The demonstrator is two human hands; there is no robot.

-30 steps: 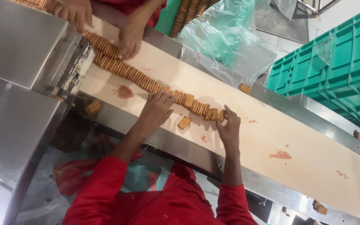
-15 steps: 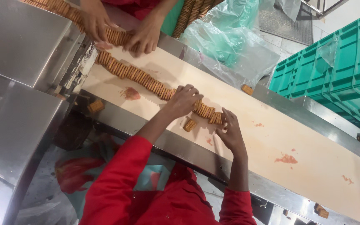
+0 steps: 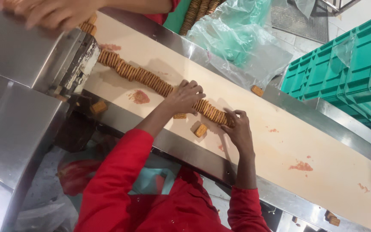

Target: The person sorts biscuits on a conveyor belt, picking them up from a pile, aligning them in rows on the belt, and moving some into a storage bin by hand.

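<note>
Belt (image 3: 323,141) of pale cream first, crossing the head view from upper left to lower right, edged by steel rails and marked with a few reddish smears (image 3: 301,165). Steel housing (image 3: 18,129) at the left, over the belt's upper end. Green crates (image 3: 357,64) stacked at the right, well apart from the hands, with a clear plastic bag (image 3: 232,38) beside them.

Row of biscuits (image 3: 142,77) on the belt, standing on edge and packed face to face. Long axis in line with the belt: starts at the housing mouth and slants down to the right, ending near the middle of the belt.

Red sleeves coming up from the bottom edge, both forearms reaching onto the belt. Left hand (image 3: 184,96) palm down on top of the row, wrist bent, fingers curled over the far side; grip narrow, clamped down on the biscuits beneath it. Right hand (image 3: 238,129) just past it at the row's lower end, fingers bent, tips pressed against the last biscuits. Grip there not clear; cannot tell whether closed on any of them. Hands near each other, with a short stretch of row between.

Another person's hands (image 3: 56,13), blurred, at the top left over the housing end of the row.

Loose biscuit (image 3: 200,129) lying flat between the two wrists, a second (image 3: 179,116) just below the left hand, a third (image 3: 98,106) by the near rail, and a fourth (image 3: 257,90) on the far rail.
</note>
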